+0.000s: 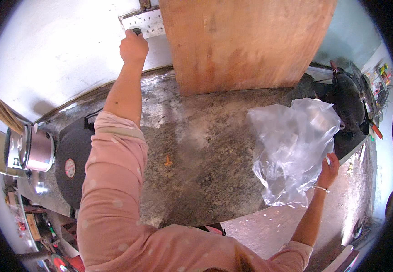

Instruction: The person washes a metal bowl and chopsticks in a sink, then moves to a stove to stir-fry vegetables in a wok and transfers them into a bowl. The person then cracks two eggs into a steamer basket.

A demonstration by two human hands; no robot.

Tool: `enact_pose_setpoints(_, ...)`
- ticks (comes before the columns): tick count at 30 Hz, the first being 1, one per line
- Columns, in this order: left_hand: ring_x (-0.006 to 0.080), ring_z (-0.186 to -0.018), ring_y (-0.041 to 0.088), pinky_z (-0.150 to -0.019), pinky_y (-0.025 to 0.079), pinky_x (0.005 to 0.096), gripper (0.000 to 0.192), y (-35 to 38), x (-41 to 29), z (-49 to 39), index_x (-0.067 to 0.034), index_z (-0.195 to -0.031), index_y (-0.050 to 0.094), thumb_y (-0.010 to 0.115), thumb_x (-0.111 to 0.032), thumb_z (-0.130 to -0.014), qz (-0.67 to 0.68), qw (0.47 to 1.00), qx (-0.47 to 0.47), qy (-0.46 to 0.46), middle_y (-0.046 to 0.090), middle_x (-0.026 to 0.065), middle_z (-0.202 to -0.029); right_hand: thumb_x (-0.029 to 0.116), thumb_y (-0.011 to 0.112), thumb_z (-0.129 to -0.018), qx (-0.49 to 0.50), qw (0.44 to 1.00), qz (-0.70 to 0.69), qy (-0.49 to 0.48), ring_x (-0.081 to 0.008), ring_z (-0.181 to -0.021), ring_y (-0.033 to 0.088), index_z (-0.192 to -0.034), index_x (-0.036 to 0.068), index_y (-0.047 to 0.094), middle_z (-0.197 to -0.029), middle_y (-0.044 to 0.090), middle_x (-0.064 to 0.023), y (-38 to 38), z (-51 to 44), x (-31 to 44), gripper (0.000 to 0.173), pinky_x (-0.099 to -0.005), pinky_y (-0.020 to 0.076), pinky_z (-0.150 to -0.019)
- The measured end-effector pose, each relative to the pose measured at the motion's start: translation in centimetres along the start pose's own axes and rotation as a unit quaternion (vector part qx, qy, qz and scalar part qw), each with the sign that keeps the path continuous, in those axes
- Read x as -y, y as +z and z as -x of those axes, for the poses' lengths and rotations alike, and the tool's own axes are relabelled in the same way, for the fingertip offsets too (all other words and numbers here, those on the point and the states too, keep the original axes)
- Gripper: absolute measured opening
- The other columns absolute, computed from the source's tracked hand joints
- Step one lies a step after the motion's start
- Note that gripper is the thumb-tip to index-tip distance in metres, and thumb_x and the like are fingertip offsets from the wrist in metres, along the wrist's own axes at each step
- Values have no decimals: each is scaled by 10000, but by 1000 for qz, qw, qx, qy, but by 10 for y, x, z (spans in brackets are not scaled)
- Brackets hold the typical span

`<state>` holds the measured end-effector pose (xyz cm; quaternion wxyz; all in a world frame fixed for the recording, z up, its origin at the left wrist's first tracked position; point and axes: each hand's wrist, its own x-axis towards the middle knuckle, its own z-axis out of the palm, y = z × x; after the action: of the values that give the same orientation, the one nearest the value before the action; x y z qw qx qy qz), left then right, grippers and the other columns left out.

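My left hand (134, 47) reaches far forward to the wall, its fingers closed around a black plug (136, 31) at a white power strip (145, 23). Whether the plug sits in a socket I cannot tell. On the right, a crumpled clear plastic bag (291, 149) lies on the dark, stained countertop (203, 163), and something pale shows faintly through its upper right part. My right hand (328, 169), below a bracelet-banded wrist, is by the bag's right edge with fingers slightly bent and apart. Contact with the plastic is unclear.
A wooden board (244, 44) stands upright against the wall. At left are a round black appliance (72, 163), partly behind my arm, a pink rice cooker (40, 149) and a straw brush (4, 112). Black pans (349, 91) crowd the right corner. An orange scrap (168, 160) lies mid-counter.
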<state>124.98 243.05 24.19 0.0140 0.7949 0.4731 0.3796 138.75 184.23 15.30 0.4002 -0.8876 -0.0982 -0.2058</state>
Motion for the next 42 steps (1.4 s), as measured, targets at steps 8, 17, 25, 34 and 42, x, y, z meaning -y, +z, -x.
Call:
enact_pose_setpoints(8, 296, -671, 596, -626, 477, 398, 355, -26, 17, -7, -48, -988, 490, 520, -344, -793, 71, 976, 203, -29, 599, 166, -757, 24, 522, -748, 6, 993, -95, -69, -207, -1007, 475, -965, 12, 534, -1115, 484, -96, -12, 18, 45, 217, -326, 398, -821)
enact_pose_setpoints(17, 164, -798, 548, -712, 418, 287, 191, -305, 170, 202, -37, -897, 560, 585, -183, -778, 18, 952, 304, -37, 587, 77, -843, -36, 458, -791, 188, 932, -267, -159, -198, -997, 483, -945, -2, 529, -1076, 521, -104, 40, 53, 141, 173, -288, 384, -861)
enact_pose_setpoints(25, 255, -934, 479, -814, 338, 408, 329, -336, 239, 339, -100, -938, 540, 636, -302, -697, -143, 974, 169, 45, 539, 63, -924, -19, 518, -766, 355, 797, -412, -262, -168, -963, 497, -897, 29, 549, -1031, 536, -86, 107, 125, 243, 143, -273, 397, -823)
enact_pose_setpoints(34, 231, -909, 457, -851, 211, 585, 220, -328, 246, 371, -142, -796, 575, 630, -327, -691, -150, 971, 188, 0, 501, 16, -801, -18, 531, -759, 448, 769, -385, -244, -112, -866, 526, -866, 36, 564, -951, 568, -53, 68, 208, 285, 125, -218, 430, -704)
enact_pose_setpoints(42, 209, -893, 494, -832, 310, 415, 241, -425, 263, 343, -139, -845, 597, 685, -235, -642, -48, 965, 244, 85, 553, 22, -844, -16, 558, -738, 570, 627, -382, -368, -135, -865, 507, -982, 51, 559, -991, 542, -59, 42, 308, 357, 253, -237, 404, -741)
